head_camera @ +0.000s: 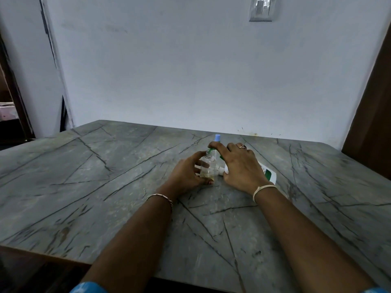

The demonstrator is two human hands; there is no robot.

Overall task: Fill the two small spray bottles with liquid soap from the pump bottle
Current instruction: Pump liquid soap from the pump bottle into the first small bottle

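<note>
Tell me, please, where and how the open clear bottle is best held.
Likely round the clear bottle's straight body, from the left: it stands upright, and its open neck must stay free for the pump bottle's nozzle coming from the right.

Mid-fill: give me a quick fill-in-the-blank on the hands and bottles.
The left hand grips the small clear bottle, with liquid only at its ____.
The right hand tilts the pump bottle, its ____ nozzle at that bottle's neck.
The second spray bottle behind is capped in ____.
Missing: bottom; green; blue.
</note>
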